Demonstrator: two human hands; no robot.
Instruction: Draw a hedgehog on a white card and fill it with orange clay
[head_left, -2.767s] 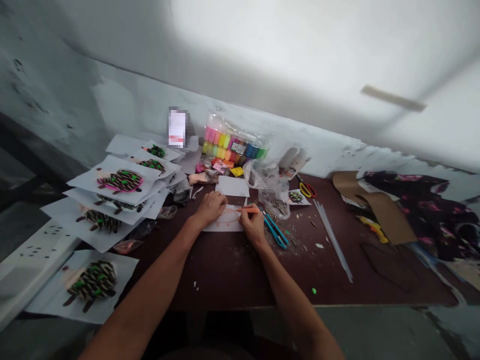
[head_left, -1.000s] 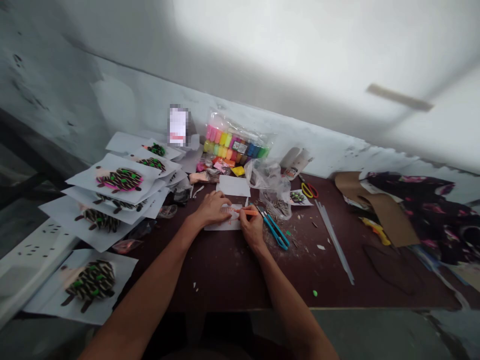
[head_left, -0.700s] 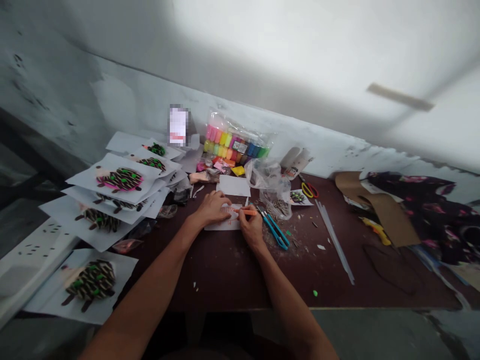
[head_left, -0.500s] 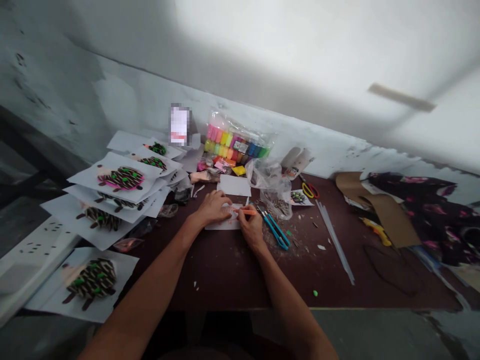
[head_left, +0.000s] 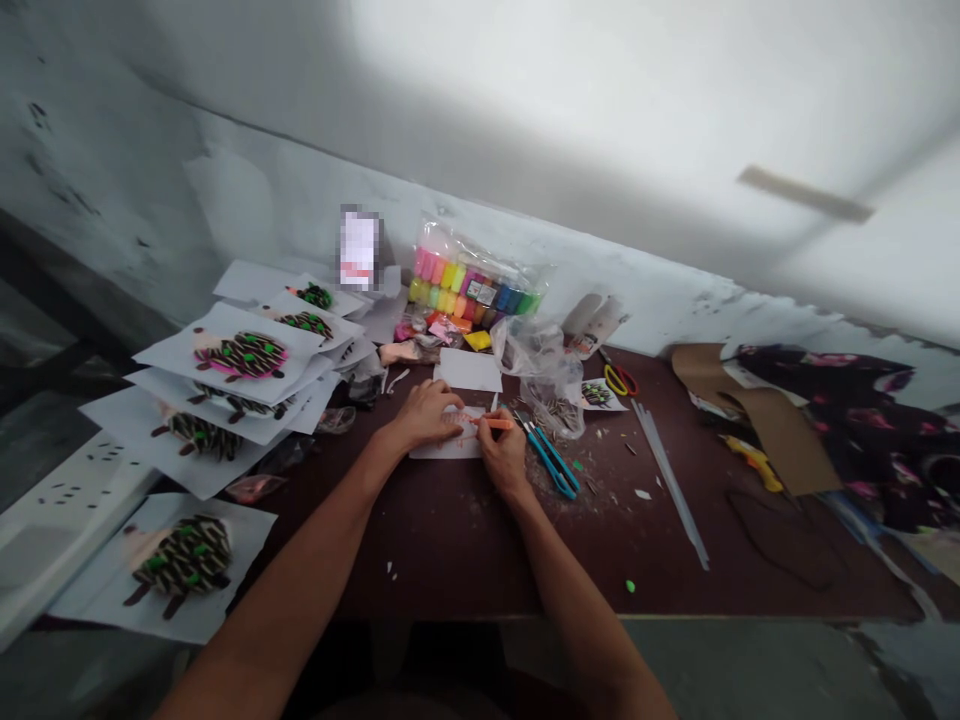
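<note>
Right hand (head_left: 504, 448) gripping a slim orange pen (head_left: 499, 424), its tip at a small white paper sheet with orange line drawing (head_left: 442, 450) on the dark maroon desk (head_left: 465, 550), left hand (head_left: 426, 415) pressed flat on the sheet's left part, fingers slightly spread

Left on flat maroon tabletop (head_left: 465, 560): stacked white paper rectangles (head_left: 161, 350); rear: bagged multicoloured plastic cylinders (head_left: 448, 278); right: folded brown cardboard (head_left: 784, 445).
</note>
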